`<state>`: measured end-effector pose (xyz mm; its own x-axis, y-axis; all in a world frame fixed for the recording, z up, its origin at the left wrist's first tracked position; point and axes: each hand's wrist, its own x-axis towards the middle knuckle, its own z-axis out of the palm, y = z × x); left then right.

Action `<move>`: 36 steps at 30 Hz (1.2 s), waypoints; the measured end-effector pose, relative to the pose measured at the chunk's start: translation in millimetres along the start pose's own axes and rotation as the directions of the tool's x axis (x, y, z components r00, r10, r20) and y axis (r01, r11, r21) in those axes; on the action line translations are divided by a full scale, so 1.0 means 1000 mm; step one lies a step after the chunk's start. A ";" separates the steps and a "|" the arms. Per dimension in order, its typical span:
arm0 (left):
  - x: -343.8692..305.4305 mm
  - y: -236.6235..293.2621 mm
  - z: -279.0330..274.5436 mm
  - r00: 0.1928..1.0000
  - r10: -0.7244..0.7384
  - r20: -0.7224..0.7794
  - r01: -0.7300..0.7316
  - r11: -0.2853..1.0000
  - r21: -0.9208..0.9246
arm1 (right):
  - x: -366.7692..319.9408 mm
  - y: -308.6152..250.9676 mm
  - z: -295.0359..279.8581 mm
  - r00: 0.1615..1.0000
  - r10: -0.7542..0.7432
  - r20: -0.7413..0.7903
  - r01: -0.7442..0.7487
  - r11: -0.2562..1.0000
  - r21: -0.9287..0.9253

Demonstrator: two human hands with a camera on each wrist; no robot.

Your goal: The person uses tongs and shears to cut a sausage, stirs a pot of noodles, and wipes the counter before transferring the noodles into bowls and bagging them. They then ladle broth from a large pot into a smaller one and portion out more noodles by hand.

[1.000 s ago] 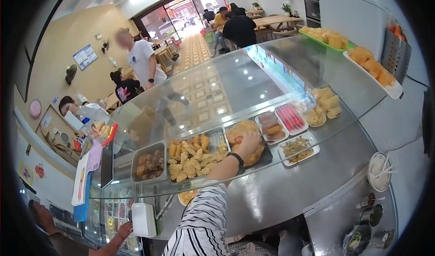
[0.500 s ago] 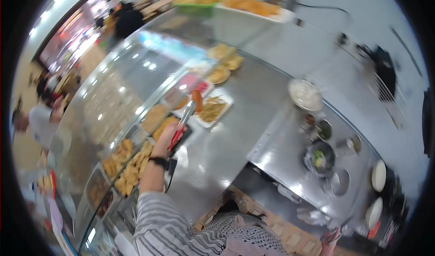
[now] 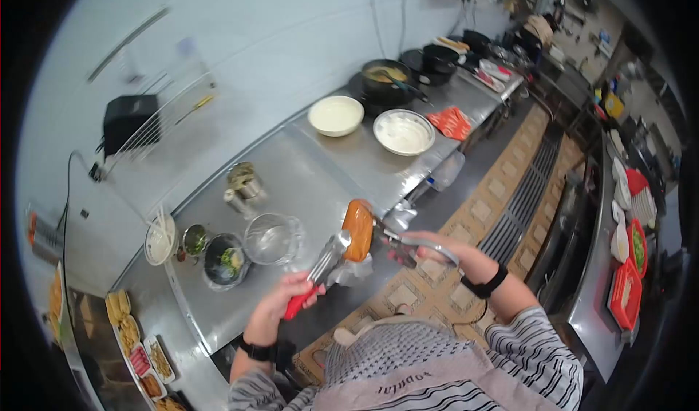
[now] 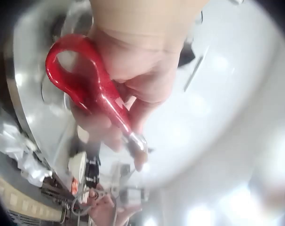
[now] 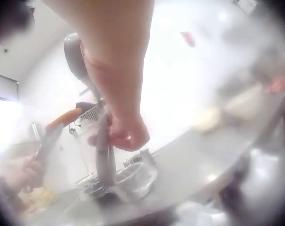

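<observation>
My left hand (image 3: pixel 291 294) grips red-handled metal tongs (image 3: pixel 328 257), whose red loop (image 4: pixel 105 89) fills much of the left wrist view. Held at the tongs' tip is a thick orange-brown sausage (image 3: pixel 358 229), raised in front of my body. In my right hand (image 3: pixel 429 254) is a pair of grey-handled scissors (image 3: pixel 437 249), its blade end close beside the sausage's right side. The right wrist view has the scissors' handle (image 5: pixel 104 155) under my fingers and the sausage (image 5: pixel 65 118) to the left.
On the steel counter (image 3: pixel 291 167) stand a plastic-lined bowl (image 3: pixel 273 238), a dark bowl with greens (image 3: pixel 226 260) and two white bowls, one being (image 3: pixel 335 116). A pot (image 3: pixel 386 80) sits farther back. Trays of food (image 3: pixel 156 360) are at lower left; a second counter (image 3: pixel 601 331) runs along the right.
My left hand has lifted the sausage from the food trays with the tongs. My view has swung right to the other counter, and the right hand has come up with scissors beside the sausage.
</observation>
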<state>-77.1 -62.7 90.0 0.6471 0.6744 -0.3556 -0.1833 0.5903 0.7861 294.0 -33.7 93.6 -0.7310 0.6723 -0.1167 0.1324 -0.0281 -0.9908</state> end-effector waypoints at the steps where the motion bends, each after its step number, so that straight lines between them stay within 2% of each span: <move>1: 0.030 0.012 0.010 0.998 -0.034 0.053 0.032 0.999 0.041 | -0.012 0.006 -0.022 0.999 0.015 -0.029 -0.015 1.000 0.022; 2: 0.058 0.023 0.024 0.992 -0.060 0.112 0.061 0.998 -0.004 | -0.024 0.003 -0.045 0.998 0.007 -0.059 -0.005 0.999 0.036; 4: 0.105 0.038 0.043 0.989 -0.119 0.088 0.118 0.993 0.017 | -0.043 -0.007 -0.088 0.995 0.017 -0.096 -0.012 0.998 0.054; 8: 0.184 0.067 0.050 0.976 -0.202 0.078 0.198 0.978 0.060 | -0.051 0.005 -0.182 0.991 0.058 -0.120 -0.066 0.995 -0.068; 9: 0.202 0.076 0.048 0.972 -0.225 0.069 0.221 0.973 0.071 | -0.045 0.002 -0.200 0.983 0.109 -0.150 -0.123 0.989 -0.084; 11: 0.241 0.095 0.052 0.988 -0.157 -0.010 0.157 0.983 0.091 | -0.025 -0.011 -0.236 0.953 0.204 -0.226 -0.233 0.966 -0.111; 12: 0.261 0.103 0.050 0.990 -0.131 -0.047 0.134 0.987 0.087 | -0.012 -0.005 -0.254 0.920 0.215 -0.328 -0.266 0.956 -0.120; 15: 0.331 0.131 0.037 0.996 -0.043 -0.082 0.055 0.988 0.147 | 0.033 0.011 -0.327 0.878 0.220 -0.425 -0.276 0.958 -0.075; 16: 0.356 0.142 0.031 0.997 -0.009 -0.083 0.022 0.986 0.167 | 0.050 0.005 -0.350 0.878 0.168 -0.448 -0.246 0.961 -0.123; 19: 0.441 0.177 0.012 0.987 0.025 -0.157 0.006 0.982 0.191 | 0.103 -0.002 -0.424 0.840 0.262 -0.476 -0.324 0.945 -0.051; 20: 0.465 0.191 0.013 0.977 0.068 -0.202 -0.029 0.981 0.191 | 0.118 -0.004 -0.450 0.821 0.278 -0.498 -0.364 0.928 -0.083; 23: 0.534 0.221 -0.003 0.976 -0.002 -0.218 0.032 0.990 0.136 | 0.154 -0.001 -0.521 0.768 0.390 -0.508 -0.477 0.878 -0.048; 24: 0.545 0.240 0.003 0.966 -0.070 -0.247 0.099 0.989 0.110 | 0.164 -0.002 -0.535 0.758 0.392 -0.521 -0.467 0.884 -0.015; 27: 0.591 0.254 -0.009 0.924 -0.060 -0.377 0.103 0.990 0.093 | 0.189 0.019 -0.579 0.771 0.413 -0.485 -0.504 0.861 -0.066; 31: 0.614 0.255 -0.016 0.882 -0.088 -0.462 0.086 0.996 -0.024 | 0.195 0.046 -0.617 0.816 0.455 -0.357 -0.469 0.882 0.051; 32: 0.615 0.257 -0.010 0.876 -0.077 -0.475 0.052 0.997 -0.065 | 0.195 0.046 -0.625 0.831 0.491 -0.261 -0.483 0.870 0.096; 33: 0.617 0.262 -0.005 0.871 -0.067 -0.487 0.020 0.995 -0.101 | 0.200 0.051 -0.639 0.869 0.461 -0.177 -0.454 0.887 0.083; 35: 0.623 0.268 0.009 0.855 -0.079 -0.513 0.044 0.996 -0.079 | 0.207 0.071 -0.659 0.915 0.403 -0.008 -0.401 0.912 0.090; 36: 0.627 0.268 0.017 0.849 -0.087 -0.521 0.059 0.996 -0.070 | 0.215 0.070 -0.665 0.899 0.437 0.021 -0.437 0.897 0.066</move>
<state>291.6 510.9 86.6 0.1798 0.7521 -0.6340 -0.1962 0.6590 0.7261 591.3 601.1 45.1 -0.6137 0.5769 -0.5391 0.3940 -0.3679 -0.8423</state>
